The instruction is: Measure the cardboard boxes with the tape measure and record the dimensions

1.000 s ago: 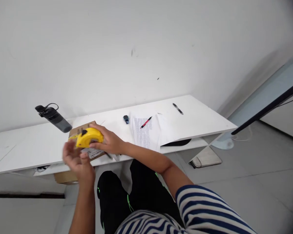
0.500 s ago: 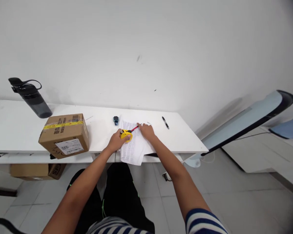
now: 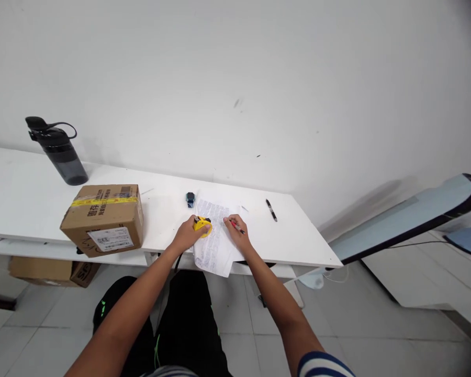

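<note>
My left hand (image 3: 186,234) is closed around a yellow and black tape measure (image 3: 202,226), at the left side of a sheet of paper (image 3: 215,251) covered in writing. Between the fingers of my right hand (image 3: 237,233) is a red pen (image 3: 235,226), held over the paper's right part; the fingers hide some of it. The paper's near edge hangs over the front of the white table (image 3: 165,196). A dark watch (image 3: 190,199) lies just beyond my left hand. Farther right on the table is a black pen (image 3: 271,210).
A taped cardboard box (image 3: 102,220) stands left of my hands, with a dark water bottle (image 3: 65,159) behind it. Another cardboard box (image 3: 51,270) sits on a lower level. A wall rises behind the table, and a pale panel with a dark edge (image 3: 400,222) leans at right.
The red pen, which stretched between the tape measure and my right fingers, now sits within my right hand, apart from the tape measure. The view has shifted and tilted slightly.
</note>
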